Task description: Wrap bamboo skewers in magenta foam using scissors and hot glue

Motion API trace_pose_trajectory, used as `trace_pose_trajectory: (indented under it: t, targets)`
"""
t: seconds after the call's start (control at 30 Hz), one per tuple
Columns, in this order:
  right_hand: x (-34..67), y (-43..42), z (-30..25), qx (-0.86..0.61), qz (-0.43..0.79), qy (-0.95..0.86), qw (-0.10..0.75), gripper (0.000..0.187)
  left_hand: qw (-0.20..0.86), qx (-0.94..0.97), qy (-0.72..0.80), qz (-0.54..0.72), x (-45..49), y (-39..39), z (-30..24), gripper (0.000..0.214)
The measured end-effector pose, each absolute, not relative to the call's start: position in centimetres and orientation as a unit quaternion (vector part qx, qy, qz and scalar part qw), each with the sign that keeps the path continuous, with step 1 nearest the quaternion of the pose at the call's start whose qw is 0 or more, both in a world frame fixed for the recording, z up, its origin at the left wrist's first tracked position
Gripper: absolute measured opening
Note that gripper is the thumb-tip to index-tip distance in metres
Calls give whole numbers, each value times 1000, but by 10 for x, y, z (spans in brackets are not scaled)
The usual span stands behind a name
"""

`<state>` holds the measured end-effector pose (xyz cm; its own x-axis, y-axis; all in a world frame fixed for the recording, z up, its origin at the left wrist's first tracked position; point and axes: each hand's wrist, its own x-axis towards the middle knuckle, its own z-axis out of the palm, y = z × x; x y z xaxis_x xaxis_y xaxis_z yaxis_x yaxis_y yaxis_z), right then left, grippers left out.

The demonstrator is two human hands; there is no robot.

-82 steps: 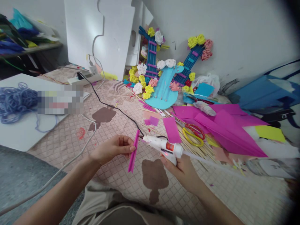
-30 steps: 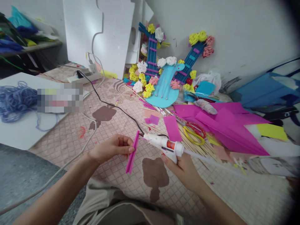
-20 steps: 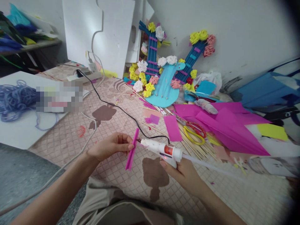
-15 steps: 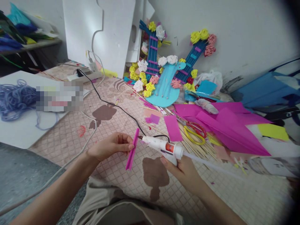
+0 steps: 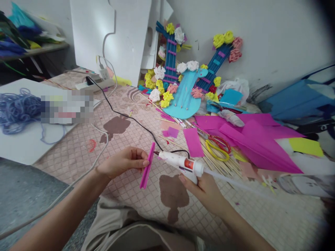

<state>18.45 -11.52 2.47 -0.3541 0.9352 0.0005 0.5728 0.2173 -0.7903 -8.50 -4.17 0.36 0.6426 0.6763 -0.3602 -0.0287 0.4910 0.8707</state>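
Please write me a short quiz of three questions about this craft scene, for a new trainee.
1. True or false: the left hand holds the pink strip.
2. The right hand grips: A) a hammer B) the glue gun C) a paintbrush.
3. Fill in: the glue gun's nozzle points toward the ____.
Key: 1 true; 2 B; 3 pink strip.

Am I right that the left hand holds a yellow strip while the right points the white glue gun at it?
No: the head view shows the strip in the left hand is magenta, not yellow; the right hand aims the glue gun at it.
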Motion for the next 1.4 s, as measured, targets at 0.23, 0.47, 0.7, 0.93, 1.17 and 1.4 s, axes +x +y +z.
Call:
trace_pose_trajectory:
  t: [0.23,0.47,0.7,0.93,1.17,1.4]
  targets:
    - [186,-119,24,-519,375,-735,222,23,784,445,365,231,-85,-41,4,21]
    - [184,-118,24,-508,378,-742,218,21,783,444,371,228,-85,-40,3,21]
    - [185,-121,22,-517,382,-734,219,23,778,446,378,230,-84,-40,2,21]
    - [184,-125,27,-510,388,-741,199,19,769,454,384,234,-85,-39,-1,21]
    - [184,-121,20,-517,376,-738,217,20,769,449,393,228,-84,-40,2,22]
    - [183,-124,28,-497,368,-762,193,16,764,448,397,239,-85,-38,-1,24]
